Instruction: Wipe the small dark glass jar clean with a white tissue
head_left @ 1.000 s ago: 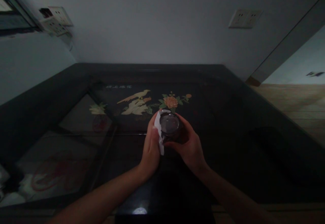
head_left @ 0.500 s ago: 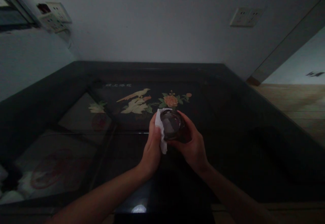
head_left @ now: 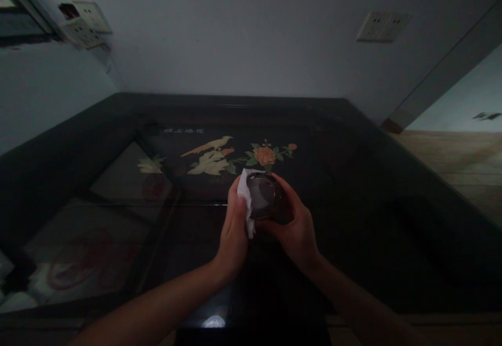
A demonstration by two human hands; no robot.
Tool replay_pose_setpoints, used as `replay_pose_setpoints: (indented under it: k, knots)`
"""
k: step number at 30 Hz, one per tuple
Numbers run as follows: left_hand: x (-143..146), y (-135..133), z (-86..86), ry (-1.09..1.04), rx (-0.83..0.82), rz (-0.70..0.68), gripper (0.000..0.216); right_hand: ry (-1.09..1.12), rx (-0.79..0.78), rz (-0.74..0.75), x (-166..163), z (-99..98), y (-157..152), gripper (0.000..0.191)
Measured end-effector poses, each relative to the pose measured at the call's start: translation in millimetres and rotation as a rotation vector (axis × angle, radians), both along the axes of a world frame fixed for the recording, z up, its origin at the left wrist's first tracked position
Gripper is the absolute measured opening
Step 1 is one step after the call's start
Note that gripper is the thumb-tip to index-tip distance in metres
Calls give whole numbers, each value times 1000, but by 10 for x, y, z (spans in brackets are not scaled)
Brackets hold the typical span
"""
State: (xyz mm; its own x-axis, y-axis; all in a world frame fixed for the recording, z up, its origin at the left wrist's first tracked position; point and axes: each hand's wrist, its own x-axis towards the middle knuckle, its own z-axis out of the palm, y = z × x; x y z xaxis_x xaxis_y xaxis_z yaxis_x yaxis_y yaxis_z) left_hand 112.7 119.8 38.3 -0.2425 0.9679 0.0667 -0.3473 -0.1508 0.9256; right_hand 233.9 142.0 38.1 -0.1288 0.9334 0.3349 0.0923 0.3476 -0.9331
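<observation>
Two bare forearms (head_left: 168,299) enter from the near edge and converge over a dark, glossy table (head_left: 353,179); a bright reflection (head_left: 214,321) lies on its near part, between them. Left hand (head_left: 235,226): clamped on a crumpled white tissue (head_left: 243,192), thumb lying over it, and pressing it to the left flank of a round, dark glass vessel (head_left: 262,197). Right hand (head_left: 300,231): closed on the same vessel from the right, thumb along its near side, fingers bent round the right and far side. The vessel thus sits directly between the two palms, its round end turned up toward the camera; whether this is mouth or base cannot be told. The tissue forms a layer between left hand and glass, one end hanging below the left thumb, the other reaching the vessel's far rim. Contact between vessel and table cannot be determined. Just beyond the hands, the tabletop bears a pink flower (head_left: 264,155) with green leaves and, left of it, a pale bird (head_left: 209,146); small white characters (head_left: 183,131) stand farther off. Beyond the table's far edge rises a plain wall (head_left: 235,48) carrying a double socket (head_left: 384,26) at right
</observation>
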Motion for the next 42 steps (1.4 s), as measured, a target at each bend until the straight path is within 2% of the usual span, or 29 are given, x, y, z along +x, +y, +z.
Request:
replay_pose_setpoints:
  k: [3, 7, 12, 15, 17, 20, 24, 30, 34, 38, 42]
  knots:
    - [-57, 52, 50, 4, -33, 11, 42, -16, 2, 22, -14, 4, -16, 80]
    - [-129, 156, 95, -33, -59, -56, 43, -12, 2, 85, -31, 4, -31, 82]
    - [-60, 86, -5, 16, -17, -18, 46, 74, -49, 1, -10, 36, 14, 79]
    - [-60, 60, 32, 65, -1, -54, 44, 119, -40, -34, 3, 70, 44, 78]
    - [-99, 97, 108, 0, -35, -57, 40, 147, -34, -32, 16, 92, 62, 79]
    - [-171, 200, 227, -168, -173, -19, 40, 186, -37, 1, 44, 112, 87, 80]
    - [-188, 278, 274, -203, -259, 25, 31, 164, -56, 56, 63, 104, 99, 82]
    - [-66, 198, 154, -201, -226, -64, 37, 68, -26, 75, -18, 8, 57, 76]
    - [-25, 128, 92, -148, -87, -52, 38, 81, -35, 1, -76, -54, 22, 76]
    - [-79, 123, 105, -43, 47, -18, 38, 55, -14, -6, -99, -77, -35, 79]
    - [-152, 190, 149, -83, 5, -42, 39, 24, 39, 46, -104, -60, -70, 83]
